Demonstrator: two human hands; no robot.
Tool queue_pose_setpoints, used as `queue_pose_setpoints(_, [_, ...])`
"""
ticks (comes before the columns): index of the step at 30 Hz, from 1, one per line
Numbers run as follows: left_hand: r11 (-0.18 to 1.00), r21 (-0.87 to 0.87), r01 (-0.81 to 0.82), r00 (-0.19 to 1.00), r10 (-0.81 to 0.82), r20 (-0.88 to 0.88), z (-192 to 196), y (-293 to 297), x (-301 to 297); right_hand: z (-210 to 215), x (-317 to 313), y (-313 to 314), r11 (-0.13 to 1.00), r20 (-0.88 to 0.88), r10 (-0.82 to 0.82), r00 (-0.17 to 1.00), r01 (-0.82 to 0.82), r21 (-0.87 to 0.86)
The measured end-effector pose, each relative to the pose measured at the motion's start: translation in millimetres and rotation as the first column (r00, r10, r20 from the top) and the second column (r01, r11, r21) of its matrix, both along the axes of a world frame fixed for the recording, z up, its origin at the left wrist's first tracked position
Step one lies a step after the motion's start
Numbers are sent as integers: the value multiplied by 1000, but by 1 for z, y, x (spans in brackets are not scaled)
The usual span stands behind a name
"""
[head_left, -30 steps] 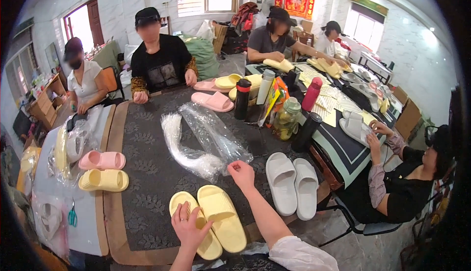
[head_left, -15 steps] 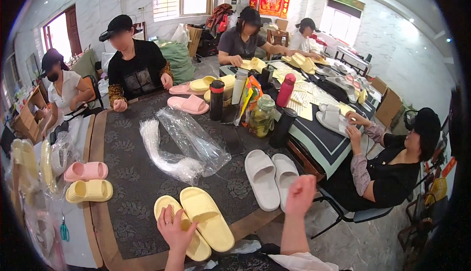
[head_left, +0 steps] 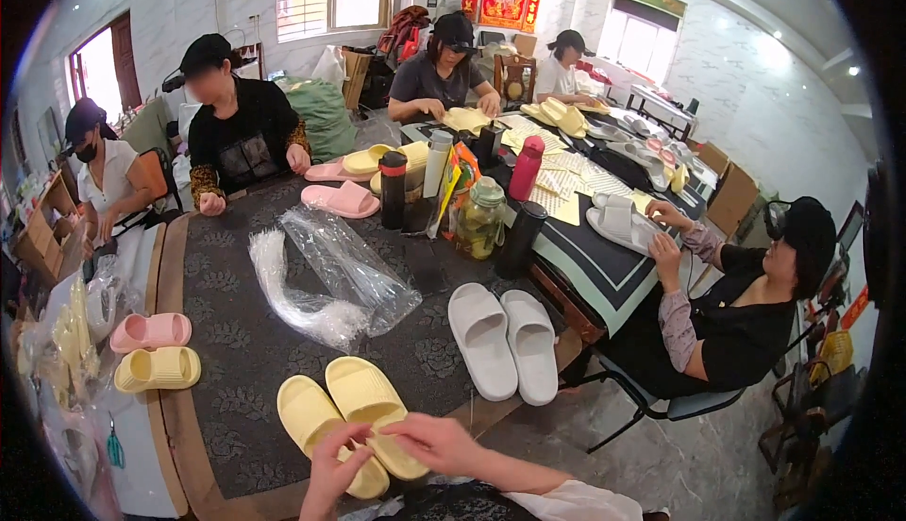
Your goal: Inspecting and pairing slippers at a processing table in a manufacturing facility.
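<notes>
A pair of yellow slippers (head_left: pixel 360 391) lies on the dark patterned cloth right in front of me, toes pointing away. Over their near ends my left hand (head_left: pixel 338 460) and my right hand (head_left: pixel 436 444) come together, fingertips almost meeting. Both hands have bent, pinched fingers; whatever is between them is too small to make out. Beyond the yellow pair lies a bundle of thin white plastic strands (head_left: pixel 283 287) beside a clear plastic bag (head_left: pixel 363 271). To the right rests a pair of grey slippers (head_left: pixel 483 337).
Bottles, including a black one (head_left: pixel 393 191) and a glass jar (head_left: pixel 480 219), stand at the table's far right. Pink slippers (head_left: pixel 151 331), a yellow one (head_left: pixel 158 369) and green-handled scissors (head_left: pixel 115 444) lie left. A co-worker (head_left: pixel 746 304) sits right; several others work farther back.
My right hand has come down and left from the raised position, meeting my left hand over the yellow slippers. My left hand has lifted off the left slipper and its fingers have bent.
</notes>
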State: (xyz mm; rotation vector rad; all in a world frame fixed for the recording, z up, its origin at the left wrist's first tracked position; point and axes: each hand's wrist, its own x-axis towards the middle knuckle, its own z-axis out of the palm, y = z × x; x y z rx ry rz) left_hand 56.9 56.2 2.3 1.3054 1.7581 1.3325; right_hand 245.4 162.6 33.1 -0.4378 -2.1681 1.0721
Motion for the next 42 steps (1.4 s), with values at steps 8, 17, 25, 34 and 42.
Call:
queue_pose_setpoints(8, [989,-69,-133,722,144,677,-31,-18,8,-44,-48,-22,995,373,42,927,-72,67])
queue_pose_setpoints(17, [960,-184,-213,941,252,225,-33,-29,7,-62,-57,-30,973,545,33,838,-152,174])
queue_pose_setpoints(25, [988,-70,-141,971,151,187,-30,-32,8,-75,-61,-33,986,498,69,864,-136,100])
queue_pose_setpoints(34, [981,27,-191,915,188,-357,1,-36,-19,-69,-35,-17,994,267,113,957,-107,-37])
queue_pose_setpoints(42, [989,-95,-114,892,59,-449,-2,-32,-47,-69,-31,-22,951,459,283,842,-183,-250])
